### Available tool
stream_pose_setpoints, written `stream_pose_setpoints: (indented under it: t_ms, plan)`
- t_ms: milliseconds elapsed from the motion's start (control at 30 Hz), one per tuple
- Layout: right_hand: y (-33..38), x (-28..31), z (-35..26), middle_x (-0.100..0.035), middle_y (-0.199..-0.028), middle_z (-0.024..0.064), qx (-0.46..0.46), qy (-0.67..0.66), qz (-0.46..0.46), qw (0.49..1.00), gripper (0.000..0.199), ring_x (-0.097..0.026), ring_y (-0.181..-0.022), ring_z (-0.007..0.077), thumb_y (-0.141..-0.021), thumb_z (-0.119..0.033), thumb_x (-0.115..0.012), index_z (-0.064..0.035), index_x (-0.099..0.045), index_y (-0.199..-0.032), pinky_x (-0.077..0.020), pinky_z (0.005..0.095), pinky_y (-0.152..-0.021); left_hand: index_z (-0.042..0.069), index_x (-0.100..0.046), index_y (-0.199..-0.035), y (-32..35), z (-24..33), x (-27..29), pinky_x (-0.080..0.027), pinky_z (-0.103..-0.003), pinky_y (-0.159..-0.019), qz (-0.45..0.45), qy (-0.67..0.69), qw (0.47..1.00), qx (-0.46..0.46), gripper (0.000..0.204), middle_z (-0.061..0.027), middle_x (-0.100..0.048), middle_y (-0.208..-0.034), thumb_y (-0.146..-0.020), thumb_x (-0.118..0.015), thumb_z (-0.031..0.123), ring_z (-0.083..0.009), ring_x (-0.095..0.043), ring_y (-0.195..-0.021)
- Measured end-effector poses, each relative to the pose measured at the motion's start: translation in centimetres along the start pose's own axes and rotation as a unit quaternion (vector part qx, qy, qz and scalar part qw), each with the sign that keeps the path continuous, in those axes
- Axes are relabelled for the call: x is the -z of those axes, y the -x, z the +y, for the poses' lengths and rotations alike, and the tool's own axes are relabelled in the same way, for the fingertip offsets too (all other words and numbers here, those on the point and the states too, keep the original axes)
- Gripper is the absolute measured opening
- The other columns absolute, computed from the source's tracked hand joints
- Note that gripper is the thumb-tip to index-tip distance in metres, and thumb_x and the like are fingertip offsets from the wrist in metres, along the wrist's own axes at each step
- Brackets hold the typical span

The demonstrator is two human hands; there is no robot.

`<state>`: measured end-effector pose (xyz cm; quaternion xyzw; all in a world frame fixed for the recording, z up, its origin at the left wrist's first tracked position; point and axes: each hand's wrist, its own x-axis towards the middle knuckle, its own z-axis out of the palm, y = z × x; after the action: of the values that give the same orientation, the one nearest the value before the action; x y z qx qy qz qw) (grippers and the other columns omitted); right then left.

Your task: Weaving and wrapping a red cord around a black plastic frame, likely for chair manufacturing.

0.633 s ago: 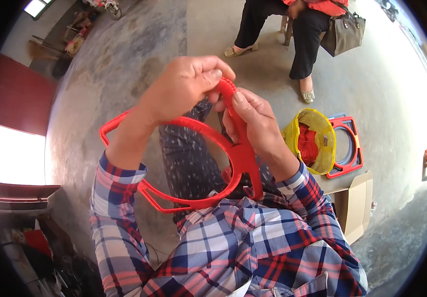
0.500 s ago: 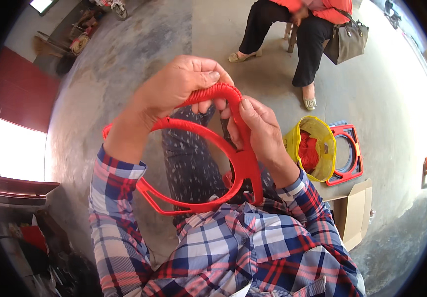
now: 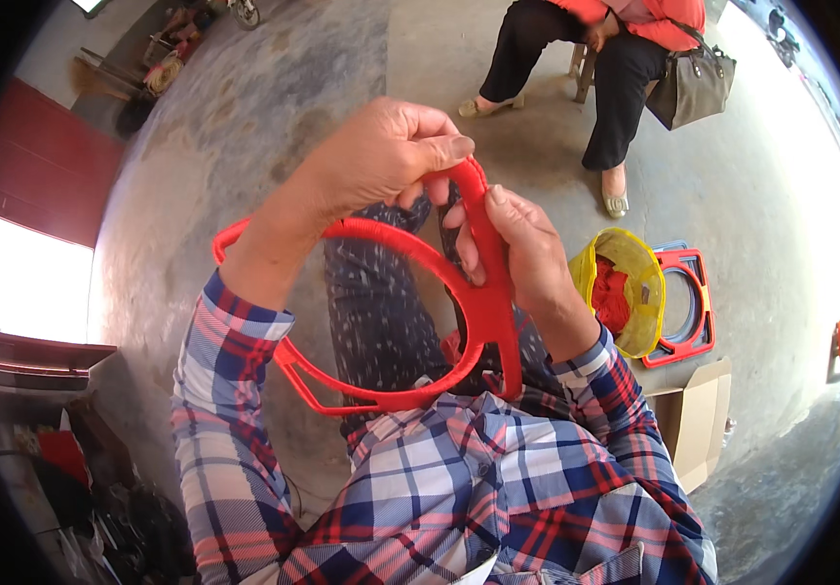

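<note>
A red frame (image 3: 491, 312) with a large round opening is tilted over my lap, its lower edge close to my shirt. Red fabric covers the upper bar and corner. My left hand (image 3: 386, 156) is closed at the top corner, thumb and forefinger pinching the red fabric (image 3: 469, 175). Just below, my right hand (image 3: 527, 239) wraps round the covered side bar, thumb on the near face and fingers behind. My left wrist and forearm hide part of the frame's far left side.
To the right stands a yellow bucket (image 3: 661, 302) holding red fabric (image 3: 610, 295). Beside it lie red and grey frames (image 3: 703, 302). Nearer is an open cardboard box (image 3: 703, 419). A seated person (image 3: 625, 88) with a handbag (image 3: 693, 88) is ahead. Assorted clutter (image 3: 98, 487) lies at lower left.
My left hand has shifted right along the top bar, right up to the corner. The fabric there, bunched in ridges before, now looks smoother. My right hand keeps its hold on the side bar.
</note>
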<state>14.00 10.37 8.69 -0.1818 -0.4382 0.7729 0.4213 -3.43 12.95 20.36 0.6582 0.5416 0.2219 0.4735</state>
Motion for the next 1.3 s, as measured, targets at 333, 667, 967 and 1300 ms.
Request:
stream_pose_setpoints:
  t_ms: [333, 667, 967, 1300]
  plan:
    - [0.9, -0.1, 1.6, -0.066, -0.087, 0.0090, -0.032, -0.078, 0.098, 0.992, 0.036, -0.061, -0.073, 0.0134, -0.102, -0.028, -0.045, 0.0030, -0.057, -0.116, -0.0530, 0.0259, -0.073, 0.003, -0.066, -0.087, -1.6, -3.3, -0.5, -0.038, -0.022, -0.051, 0.056, -0.086, 0.988, -0.113, 0.023, 0.0015, -0.056, -0.062, -0.096, -0.057, 0.021, -0.0046, -0.049, -0.054]
    - [0.0, -0.1, 2.0, -0.061, -0.074, 0.0026, 0.009, 0.050, 0.084, 0.995, 0.030, -0.054, -0.064, 0.0075, -0.102, -0.028, -0.048, -0.0009, -0.059, -0.102, -0.0449, 0.0206, -0.061, 0.001, -0.064, -0.079, -1.5, -2.2, -0.9, -0.042, -0.027, -0.058, 0.051, -0.188, 0.978, -0.073, 0.017, -0.0006, -0.057, -0.063, -0.081, -0.073, 0.016, -0.0096, -0.050, -0.060]
    - [0.3, 0.2, 2.4, -0.062, -0.077, 0.0038, 0.002, 0.012, 0.071, 0.997, 0.026, -0.055, -0.069, 0.0089, -0.103, -0.023, -0.047, -0.0002, -0.059, -0.102, -0.0458, 0.0221, -0.067, 0.004, -0.067, -0.082, -1.6, -3.2, -0.9, -0.047, -0.033, -0.059, 0.069, -0.204, 0.973, -0.079, 0.023, -0.0102, -0.065, -0.067, -0.073, -0.076, 0.023, -0.0195, -0.061, -0.061]
    - [-0.1, 0.6, 2.8, -0.063, -0.079, 0.0043, -0.001, 0.037, 0.066, 0.997, 0.025, -0.056, -0.071, 0.0086, -0.103, -0.022, -0.045, 0.0003, -0.058, -0.104, -0.0469, 0.0237, -0.068, 0.002, -0.064, -0.084, -1.6, -2.9, -1.3, -0.045, -0.030, -0.061, 0.064, -0.301, 0.950, -0.045, 0.025, -0.0078, -0.068, -0.077, -0.073, -0.076, 0.021, -0.0142, -0.056, -0.064]
